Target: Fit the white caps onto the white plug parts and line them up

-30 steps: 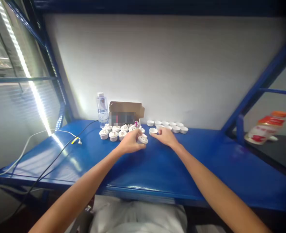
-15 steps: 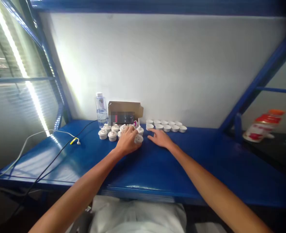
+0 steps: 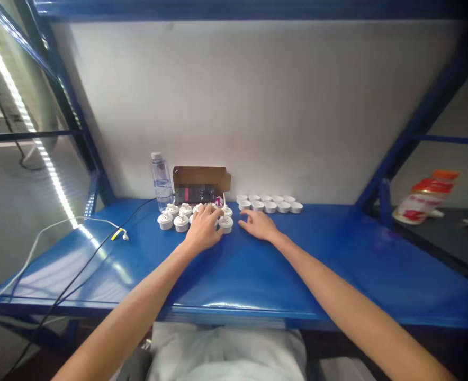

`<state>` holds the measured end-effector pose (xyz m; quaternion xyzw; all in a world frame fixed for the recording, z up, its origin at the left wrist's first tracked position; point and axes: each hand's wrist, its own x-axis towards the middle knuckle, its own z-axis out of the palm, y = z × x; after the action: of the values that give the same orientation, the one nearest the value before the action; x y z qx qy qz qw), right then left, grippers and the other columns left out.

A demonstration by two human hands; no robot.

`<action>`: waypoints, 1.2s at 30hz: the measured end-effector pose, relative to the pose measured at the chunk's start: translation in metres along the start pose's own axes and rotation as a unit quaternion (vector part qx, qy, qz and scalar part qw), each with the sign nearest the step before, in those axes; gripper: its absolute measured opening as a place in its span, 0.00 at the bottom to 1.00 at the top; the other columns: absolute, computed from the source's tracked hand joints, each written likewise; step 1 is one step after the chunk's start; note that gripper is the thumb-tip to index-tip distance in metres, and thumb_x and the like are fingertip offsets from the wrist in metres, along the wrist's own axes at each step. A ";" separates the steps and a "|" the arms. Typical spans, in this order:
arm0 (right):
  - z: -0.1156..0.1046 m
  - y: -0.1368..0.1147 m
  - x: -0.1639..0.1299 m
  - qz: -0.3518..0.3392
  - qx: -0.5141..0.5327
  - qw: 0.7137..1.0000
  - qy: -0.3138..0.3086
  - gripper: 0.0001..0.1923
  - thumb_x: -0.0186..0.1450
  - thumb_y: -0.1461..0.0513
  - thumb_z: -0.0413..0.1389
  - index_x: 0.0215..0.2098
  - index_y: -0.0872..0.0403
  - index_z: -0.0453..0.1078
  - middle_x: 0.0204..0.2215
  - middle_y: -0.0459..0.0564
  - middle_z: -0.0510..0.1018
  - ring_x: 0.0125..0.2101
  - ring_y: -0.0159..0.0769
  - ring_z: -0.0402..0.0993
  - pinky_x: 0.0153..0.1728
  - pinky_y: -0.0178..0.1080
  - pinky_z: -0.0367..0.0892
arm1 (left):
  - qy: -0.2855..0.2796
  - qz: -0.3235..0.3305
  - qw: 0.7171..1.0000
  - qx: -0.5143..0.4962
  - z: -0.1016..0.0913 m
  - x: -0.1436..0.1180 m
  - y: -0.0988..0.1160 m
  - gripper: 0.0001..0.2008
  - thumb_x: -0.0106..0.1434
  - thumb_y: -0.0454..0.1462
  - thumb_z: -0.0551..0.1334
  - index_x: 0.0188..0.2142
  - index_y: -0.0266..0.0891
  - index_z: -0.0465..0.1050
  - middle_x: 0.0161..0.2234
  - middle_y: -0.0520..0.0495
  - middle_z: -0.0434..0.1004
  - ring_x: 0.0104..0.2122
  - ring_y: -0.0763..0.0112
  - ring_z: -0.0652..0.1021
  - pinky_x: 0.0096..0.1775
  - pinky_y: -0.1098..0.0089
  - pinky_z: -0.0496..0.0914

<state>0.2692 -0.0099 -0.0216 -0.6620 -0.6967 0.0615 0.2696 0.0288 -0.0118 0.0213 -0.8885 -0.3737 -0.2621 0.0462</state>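
Observation:
Several white round assembled parts (image 3: 173,219) stand in a cluster on the blue shelf top (image 3: 258,275), in front of a cardboard box. My left hand (image 3: 203,228) lies over the cluster's right end with its fingers spread. One white part (image 3: 226,224) stands just right of its fingertips. My right hand (image 3: 260,226) lies flat and empty on the shelf, fingers pointing left. It is just in front of a double row of several shallow white caps (image 3: 270,205).
A water bottle (image 3: 160,180) and an open cardboard box (image 3: 201,183) stand against the white wall. White and black cables (image 3: 99,233) cross the left of the shelf. A blue rack brace (image 3: 385,203) rises at right. Beyond it lie red-and-white containers (image 3: 426,203).
My left hand carried a white part leftward and stood it at the right end of the cluster. My right hand slid left and lies flat. The view shifted slightly right.

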 end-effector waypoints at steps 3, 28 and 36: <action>0.000 -0.005 -0.002 -0.030 0.057 0.998 -0.002 0.13 0.62 0.56 0.60 0.44 0.51 0.75 0.25 0.44 0.78 0.27 0.35 0.74 0.29 0.35 0.63 | -0.003 -0.010 1.000 -0.003 -0.001 0.000 0.000 0.15 0.61 0.37 0.61 0.48 0.44 0.70 0.47 0.42 0.69 0.49 0.53 0.68 0.51 0.55 0.64; 0.002 -0.050 -0.019 -0.208 0.211 0.951 0.095 0.09 0.68 0.57 0.55 0.40 0.51 0.76 0.35 0.50 0.80 0.31 0.37 0.73 0.36 0.41 0.71 | 0.028 -0.003 0.998 -0.065 -0.001 0.002 0.000 0.08 0.66 0.42 0.59 0.39 0.42 0.74 0.43 0.44 0.72 0.47 0.58 0.70 0.50 0.57 0.64; -0.002 -0.055 -0.022 -0.199 0.216 0.952 0.085 0.08 0.67 0.58 0.55 0.35 0.52 0.75 0.31 0.49 0.79 0.29 0.36 0.72 0.34 0.40 0.69 | 0.016 0.000 0.998 -0.068 -0.002 0.002 0.001 0.11 0.67 0.43 0.59 0.44 0.43 0.75 0.46 0.43 0.73 0.49 0.56 0.70 0.52 0.56 0.63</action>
<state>0.2209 -0.0378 -0.0025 -0.4388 -0.7587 0.0996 0.4712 0.0294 -0.0121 0.0241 -0.8853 -0.3540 -0.3013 -0.0083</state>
